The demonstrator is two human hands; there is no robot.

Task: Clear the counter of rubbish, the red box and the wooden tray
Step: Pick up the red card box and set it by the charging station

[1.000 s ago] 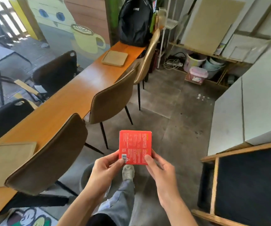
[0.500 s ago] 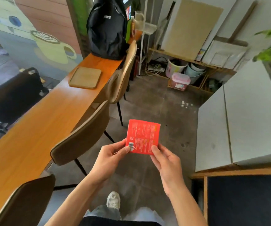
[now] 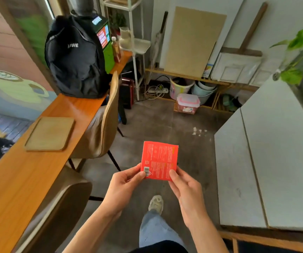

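The red box (image 3: 159,159) is held flat above the floor in front of me, its printed face and barcode toward the camera. My left hand (image 3: 124,187) pinches its lower left corner, thumb on the barcode. Its lower right corner is pinched by my right hand (image 3: 185,189). A wooden tray (image 3: 50,134) lies on the long orange counter (image 3: 19,179) to my left, out of reach of both hands.
Two tan chairs (image 3: 103,121) stand along the counter. A black backpack (image 3: 74,57) sits at its far end by a bottle (image 3: 116,50). White panels (image 3: 267,157) run along the right. Buckets (image 3: 181,86) and a pink-lidded container (image 3: 188,103) sit ahead under a low shelf.
I have walked forward along the counter; the tray and backpack are nearer and the near chairs have slid past. Both hands keep the same hold on the red box.
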